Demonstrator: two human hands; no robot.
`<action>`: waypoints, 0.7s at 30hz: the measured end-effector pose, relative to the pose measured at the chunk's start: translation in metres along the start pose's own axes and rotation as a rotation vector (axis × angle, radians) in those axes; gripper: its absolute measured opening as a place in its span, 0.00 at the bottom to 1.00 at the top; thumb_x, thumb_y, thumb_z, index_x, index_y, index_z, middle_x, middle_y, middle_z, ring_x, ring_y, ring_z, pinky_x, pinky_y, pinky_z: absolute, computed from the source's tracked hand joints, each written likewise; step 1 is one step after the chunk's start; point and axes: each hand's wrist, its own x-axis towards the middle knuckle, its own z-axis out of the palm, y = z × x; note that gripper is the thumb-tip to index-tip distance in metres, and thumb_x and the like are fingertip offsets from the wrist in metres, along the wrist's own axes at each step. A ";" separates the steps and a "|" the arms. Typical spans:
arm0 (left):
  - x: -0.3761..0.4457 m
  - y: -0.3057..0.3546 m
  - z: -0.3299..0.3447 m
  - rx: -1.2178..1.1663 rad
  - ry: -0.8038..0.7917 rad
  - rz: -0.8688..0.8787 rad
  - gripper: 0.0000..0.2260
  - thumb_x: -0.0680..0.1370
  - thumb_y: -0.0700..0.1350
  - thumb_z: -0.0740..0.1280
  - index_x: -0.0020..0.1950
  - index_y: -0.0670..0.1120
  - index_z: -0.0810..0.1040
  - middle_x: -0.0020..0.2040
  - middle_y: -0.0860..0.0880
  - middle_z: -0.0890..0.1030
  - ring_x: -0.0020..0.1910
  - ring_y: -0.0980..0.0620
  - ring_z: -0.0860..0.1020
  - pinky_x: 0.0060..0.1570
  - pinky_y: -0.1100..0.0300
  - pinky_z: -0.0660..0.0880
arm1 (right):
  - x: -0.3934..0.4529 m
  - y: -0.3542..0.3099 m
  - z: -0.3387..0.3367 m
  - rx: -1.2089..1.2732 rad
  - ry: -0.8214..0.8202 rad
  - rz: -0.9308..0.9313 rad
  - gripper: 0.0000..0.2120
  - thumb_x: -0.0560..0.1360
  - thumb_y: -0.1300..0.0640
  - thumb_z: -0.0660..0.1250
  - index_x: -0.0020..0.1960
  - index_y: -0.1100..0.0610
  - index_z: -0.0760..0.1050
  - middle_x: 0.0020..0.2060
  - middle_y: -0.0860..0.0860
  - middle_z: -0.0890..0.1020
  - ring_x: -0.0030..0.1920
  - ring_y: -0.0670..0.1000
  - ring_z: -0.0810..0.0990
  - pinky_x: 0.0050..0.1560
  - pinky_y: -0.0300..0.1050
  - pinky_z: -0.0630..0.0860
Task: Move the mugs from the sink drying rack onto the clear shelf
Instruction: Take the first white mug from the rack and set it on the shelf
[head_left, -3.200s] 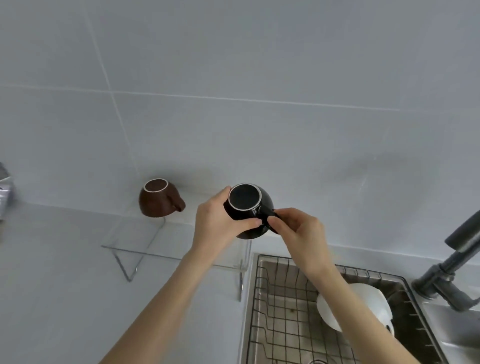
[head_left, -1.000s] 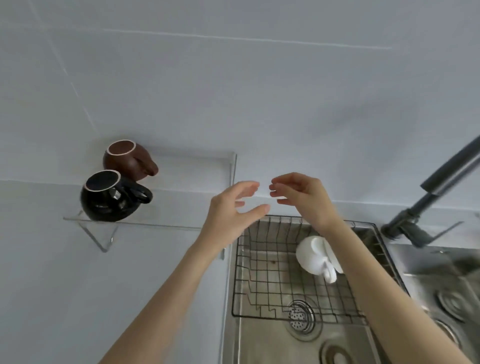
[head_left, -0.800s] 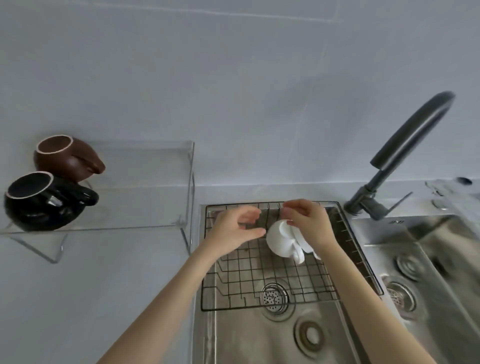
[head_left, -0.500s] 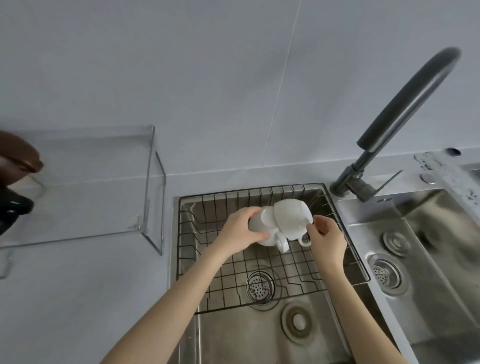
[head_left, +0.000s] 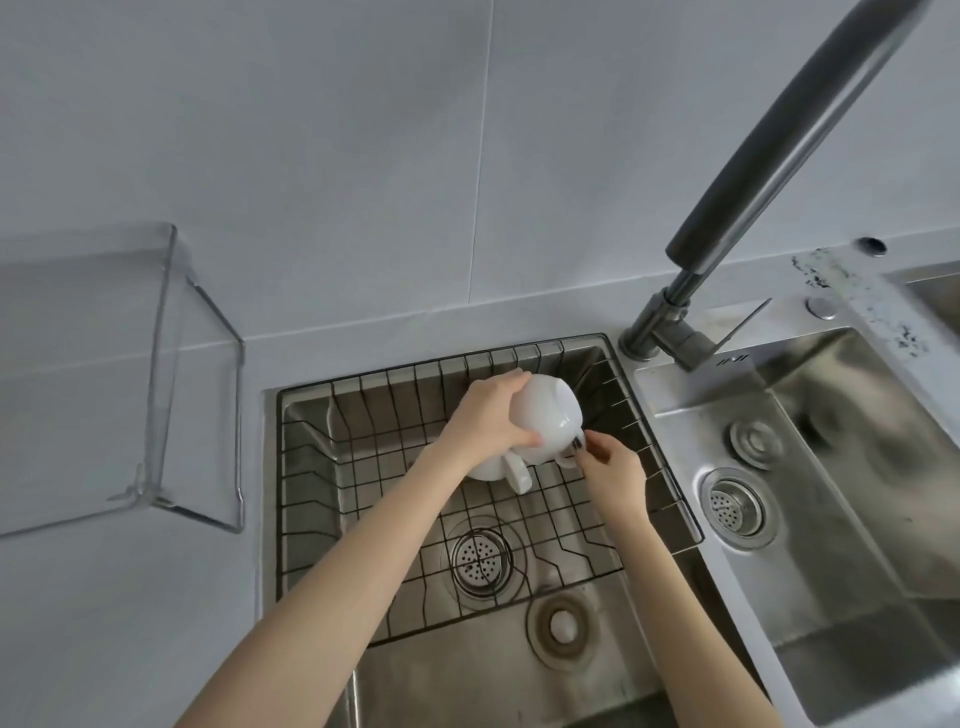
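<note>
2 hands meet at 1 white mug (head_left: 548, 415) above the wire drying rack (head_left: 363, 441). The fingers of the left hand (head_left: 488, 415) are wrapped around the round body of this mug from its left side, with the thumb pressed on the near face, so the hand grips it firmly. The right hand (head_left: 610, 467) has its fingertips pinched together at the handle of the same mug, on the lower right; the handle itself is mostly hidden behind the fingers. The mug is turned with its bottom up and to the right.

Just under it and touching it lies a second white mug (head_left: 498, 470), partly covered by the left wrist; its handle points toward the camera. It rests on the rack.

The rack sits inside the left steel sink (head_left: 467, 675), over a round drain strainer (head_left: 480, 558). To the right is another sink basin (head_left: 841, 467), and a dark curved faucet (head_left: 769, 156) rises between the 2 basins. On the grey counter to the left stands the clear shelf (head_left: 93, 322), well apart from the hands; the part of it that shows carries no mug.
</note>
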 end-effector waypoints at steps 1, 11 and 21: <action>0.000 -0.001 0.000 0.014 -0.010 -0.001 0.40 0.64 0.45 0.76 0.71 0.43 0.61 0.74 0.45 0.64 0.72 0.47 0.63 0.70 0.54 0.59 | 0.001 0.001 0.001 -0.009 -0.004 -0.009 0.15 0.75 0.60 0.63 0.61 0.60 0.73 0.54 0.56 0.81 0.53 0.52 0.77 0.53 0.44 0.73; -0.035 0.007 -0.036 -0.014 0.116 0.003 0.43 0.59 0.50 0.78 0.70 0.47 0.63 0.68 0.49 0.72 0.66 0.50 0.70 0.63 0.59 0.66 | -0.020 -0.031 -0.006 0.064 0.015 -0.232 0.05 0.74 0.58 0.66 0.49 0.57 0.75 0.39 0.50 0.82 0.41 0.45 0.79 0.36 0.35 0.71; -0.124 0.027 -0.174 -0.188 0.576 0.052 0.42 0.58 0.46 0.79 0.69 0.46 0.66 0.58 0.56 0.73 0.59 0.60 0.70 0.54 0.74 0.65 | -0.075 -0.193 -0.006 0.177 -0.167 -0.728 0.07 0.73 0.57 0.67 0.50 0.53 0.76 0.40 0.42 0.82 0.43 0.41 0.81 0.42 0.28 0.77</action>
